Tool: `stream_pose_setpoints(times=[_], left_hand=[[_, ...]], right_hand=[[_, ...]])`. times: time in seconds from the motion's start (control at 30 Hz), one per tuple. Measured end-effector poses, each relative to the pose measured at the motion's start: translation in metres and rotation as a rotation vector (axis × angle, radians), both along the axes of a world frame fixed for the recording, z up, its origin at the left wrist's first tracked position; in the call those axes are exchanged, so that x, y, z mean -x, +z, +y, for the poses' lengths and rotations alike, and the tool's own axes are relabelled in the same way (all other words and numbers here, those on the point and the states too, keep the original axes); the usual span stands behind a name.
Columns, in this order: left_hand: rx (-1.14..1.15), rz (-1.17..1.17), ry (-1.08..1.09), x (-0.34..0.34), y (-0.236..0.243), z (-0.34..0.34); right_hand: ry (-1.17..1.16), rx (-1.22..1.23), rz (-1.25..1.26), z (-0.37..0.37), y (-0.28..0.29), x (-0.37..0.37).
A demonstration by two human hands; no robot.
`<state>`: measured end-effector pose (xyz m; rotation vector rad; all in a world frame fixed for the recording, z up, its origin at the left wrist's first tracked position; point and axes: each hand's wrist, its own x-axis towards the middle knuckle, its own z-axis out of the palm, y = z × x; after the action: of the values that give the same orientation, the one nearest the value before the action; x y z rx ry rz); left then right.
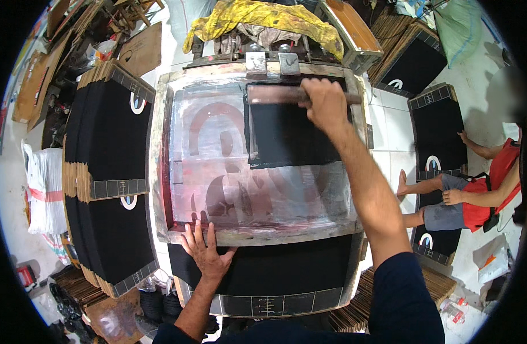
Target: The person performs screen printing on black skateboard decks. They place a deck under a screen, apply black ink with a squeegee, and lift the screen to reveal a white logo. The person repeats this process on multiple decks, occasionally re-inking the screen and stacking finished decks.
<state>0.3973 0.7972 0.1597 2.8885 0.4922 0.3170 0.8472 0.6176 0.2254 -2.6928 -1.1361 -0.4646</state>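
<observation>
A wooden-framed printing screen [263, 235] lies in front of me, its mesh showing large rounded shapes. My right hand [326, 104] is wrapped round a squeegee [275, 95] at the far edge of a black ink patch [295, 135] on the mesh's right half. The squeegee is slightly smeared by motion. My left hand [206, 252] rests with spread fingers on the frame's near left rail, holding nothing. From under the near rail a board with black cloth [275, 272] sticks out. Two metal clamps [256, 64] sit on the far rail.
Stacked boards with black cloth [111, 126] stand on the left. More such boards [438, 135] line the right, where a person in a red top [493, 195] sits and touches one. A stained yellow cloth [263, 23] hangs beyond the screen, beside a wooden box [355, 34].
</observation>
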Motion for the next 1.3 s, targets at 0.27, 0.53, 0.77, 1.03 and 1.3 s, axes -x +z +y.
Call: stream_pose_setpoints(times=[0.27,0.53,0.77,1.03,1.3], left_hand=[[0.044,0.061,0.025,0.002,0.0,0.0],[-0.023,0.039,0.0,0.001,0.0,0.001],[0.008,0.032,0.006,0.0,0.001,0.001],[0.031,-0.035,-0.021,-0.006,0.011,0.002],[0.228,-0.058,-0.244,-0.028,0.048,0.032]], right_hand=[[0.027,0.017,0.208,-0.024,0.024,0.074],[-0.038,-0.028,-0.017,0.018,-0.004,-0.032],[-0.046,-0.027,0.097,-0.021,0.011,0.084],[-0.055,-0.051,0.109,-0.046,0.004,0.152],[-0.027,-0.103,0.082,-0.044,0.023,0.137]])
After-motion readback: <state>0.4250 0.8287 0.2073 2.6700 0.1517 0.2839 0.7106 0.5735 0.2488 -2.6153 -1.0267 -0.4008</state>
